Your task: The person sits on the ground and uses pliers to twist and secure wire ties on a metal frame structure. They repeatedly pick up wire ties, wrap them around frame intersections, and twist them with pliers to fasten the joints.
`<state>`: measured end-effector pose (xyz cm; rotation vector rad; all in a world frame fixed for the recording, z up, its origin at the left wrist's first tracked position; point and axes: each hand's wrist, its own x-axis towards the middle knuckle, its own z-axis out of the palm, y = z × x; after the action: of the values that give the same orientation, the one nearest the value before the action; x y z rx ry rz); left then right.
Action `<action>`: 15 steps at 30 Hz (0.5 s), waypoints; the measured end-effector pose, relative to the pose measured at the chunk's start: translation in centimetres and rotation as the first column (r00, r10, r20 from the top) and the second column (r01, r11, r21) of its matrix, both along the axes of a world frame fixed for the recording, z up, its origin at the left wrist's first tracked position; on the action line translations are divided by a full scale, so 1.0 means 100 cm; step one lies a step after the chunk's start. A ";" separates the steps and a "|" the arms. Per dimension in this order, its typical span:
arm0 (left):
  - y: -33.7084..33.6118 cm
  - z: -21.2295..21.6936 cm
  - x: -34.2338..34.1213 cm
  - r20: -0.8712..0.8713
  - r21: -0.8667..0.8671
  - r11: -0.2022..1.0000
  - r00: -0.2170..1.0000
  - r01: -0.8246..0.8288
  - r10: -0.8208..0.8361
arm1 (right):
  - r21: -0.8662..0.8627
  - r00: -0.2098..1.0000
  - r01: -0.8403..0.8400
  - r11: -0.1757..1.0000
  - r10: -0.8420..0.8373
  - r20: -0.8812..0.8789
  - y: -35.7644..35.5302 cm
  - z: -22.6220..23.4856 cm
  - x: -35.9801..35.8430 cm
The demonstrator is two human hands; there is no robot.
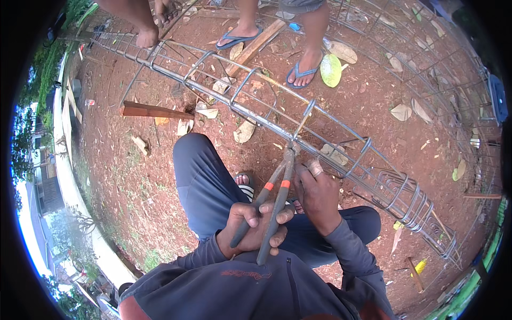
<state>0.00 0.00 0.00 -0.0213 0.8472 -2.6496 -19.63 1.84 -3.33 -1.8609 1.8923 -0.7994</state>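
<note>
My left hand [257, 226] is wrapped around the dark handles of a pair of pincers [283, 194], which have orange bands. The handles stand a little apart. At their far end the pincer jaws meet the near bar of a long rebar cage [256, 117], close to a stirrup [305, 118]. My right hand [320, 197] is just right of the jaws, fingers curled together below the same bar. A pale band wraps one finger. Whatever those fingertips hold, if anything, is hidden. The cage runs slantwise from far left to near right, with stirrups bunched at its right end.
A co-worker's hand [148, 38] rests on the cage's far left end. Beyond it stands another person's sandalled foot [305, 69]. Wooden pieces [154, 110] lie at the cage. Wire mesh [426, 58] spreads at right. Dry leaves [401, 112] dot the reddish soil.
</note>
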 end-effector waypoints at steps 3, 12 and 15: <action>0.008 0.002 0.004 0.064 0.035 0.998 0.997 0.050 -0.052 | 0.082 0.998 0.055 0.995 -0.056 0.019 0.011 0.015 0.006; -0.015 0.007 -0.001 0.049 -0.012 0.993 0.992 0.117 -0.117 | 0.042 0.982 0.187 0.981 -0.186 -0.028 0.002 0.013 0.023; -0.027 0.014 0.003 0.053 -0.033 0.991 0.990 0.131 -0.129 | 0.024 0.974 0.228 0.973 -0.227 -0.021 0.003 0.012 0.031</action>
<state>0.28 -2.71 1.41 0.0949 0.8088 -2.7737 -16.58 2.15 -2.16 -1.6603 2.1448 -0.8251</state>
